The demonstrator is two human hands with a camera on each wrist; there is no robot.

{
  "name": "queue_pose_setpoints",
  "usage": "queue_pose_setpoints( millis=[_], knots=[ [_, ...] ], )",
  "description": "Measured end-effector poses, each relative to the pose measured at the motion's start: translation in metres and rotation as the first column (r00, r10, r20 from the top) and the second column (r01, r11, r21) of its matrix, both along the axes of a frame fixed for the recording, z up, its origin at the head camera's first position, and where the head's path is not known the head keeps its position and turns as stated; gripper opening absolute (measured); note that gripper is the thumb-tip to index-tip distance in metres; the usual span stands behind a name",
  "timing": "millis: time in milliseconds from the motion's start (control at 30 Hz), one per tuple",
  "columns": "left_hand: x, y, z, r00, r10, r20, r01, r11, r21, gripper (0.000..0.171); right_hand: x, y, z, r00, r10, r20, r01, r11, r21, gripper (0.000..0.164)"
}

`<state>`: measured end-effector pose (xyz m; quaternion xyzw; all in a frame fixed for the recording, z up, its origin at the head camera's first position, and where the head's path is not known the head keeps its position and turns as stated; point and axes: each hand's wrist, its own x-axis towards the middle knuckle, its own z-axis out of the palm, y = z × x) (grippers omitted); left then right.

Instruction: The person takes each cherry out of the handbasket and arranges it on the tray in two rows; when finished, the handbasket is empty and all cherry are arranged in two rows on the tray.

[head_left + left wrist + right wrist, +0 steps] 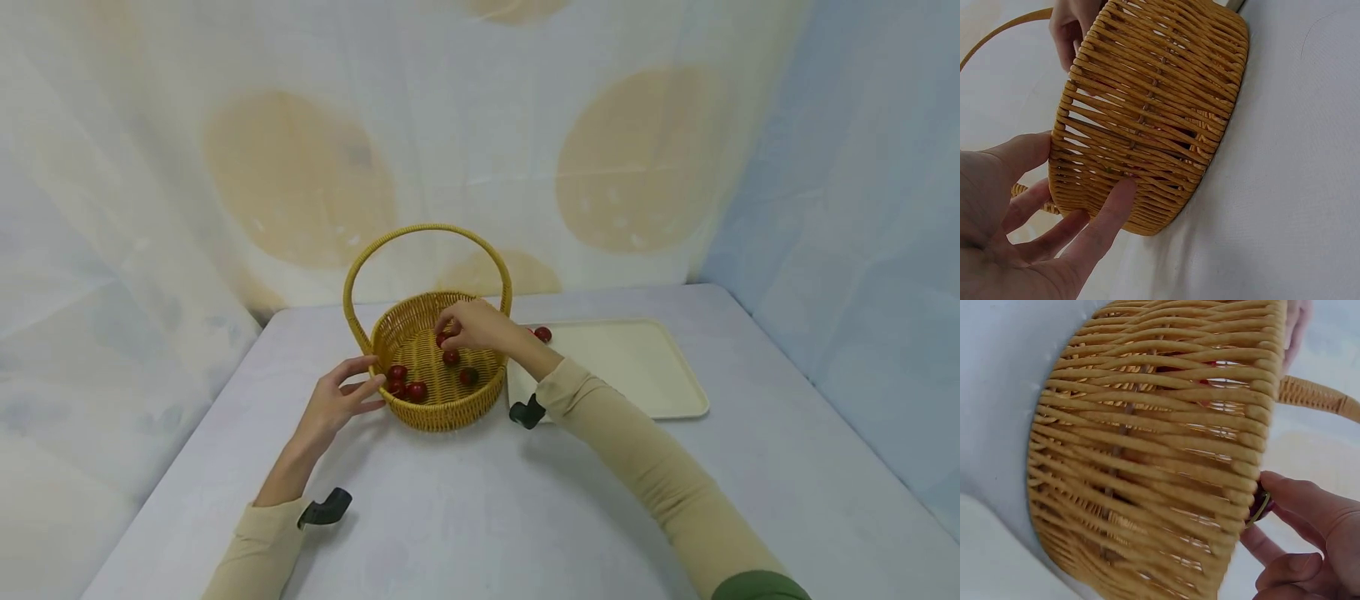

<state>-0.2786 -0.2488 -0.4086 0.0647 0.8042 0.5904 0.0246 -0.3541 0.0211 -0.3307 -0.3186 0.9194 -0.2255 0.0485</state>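
My right hand (477,325) reaches over the rim into a yellow wicker basket (450,417) and pinches a dark red cherry (1262,503) between thumb and fingers. A thin greenish stem curves along that fruit in the right wrist view. Several more red cherries (416,391) lie on the basket floor, most of them at its left front. My left hand (341,398) touches the basket's left side. Its fairly straight, spread fingers (1107,219) rest at the rim and against the woven outer wall.
A cream tray (630,367) lies right of the basket, partly behind my right forearm. On its left end a red cherry (543,334) shows, with another partly hidden beside it. The tall basket handle (427,227) arches above. A pale cloth (450,517) covers the table.
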Motion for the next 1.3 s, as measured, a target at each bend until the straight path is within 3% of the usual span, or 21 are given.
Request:
queue_pose_setpoints(
  millis=[233, 500, 867, 1300],
  knots=[
    [-0.002, 0.002, 0.0, 1.0, -0.002, 0.002, 0.002, 1.0, -0.005, 0.067, 0.006, 0.016, 0.0, 1.0, -0.007, 0.014, 0.007, 1.0, -0.024, 0.028],
    [-0.002, 0.005, 0.0, 1.0, -0.004, -0.003, 0.004, 1.0, 0.004, 0.065, 0.015, 0.038, 0.006, 0.999, 0.009, -0.04, -0.01, 0.999, -0.039, 0.029],
    [-0.002, 0.002, 0.002, 1.0, -0.002, -0.007, 0.002, 1.0, 0.001, 0.065, 0.024, 0.071, 0.012, 0.999, 0.011, -0.05, -0.017, 0.994, -0.109, 0.028],
    [0.001, 0.001, 0.003, 1.0, -0.004, -0.008, 0.004, 1.0, 0.002, 0.064, 0.015, 0.119, -0.003, 0.996, -0.092, 0.023, 0.094, 0.984, -0.148, 0.032]
  ],
)
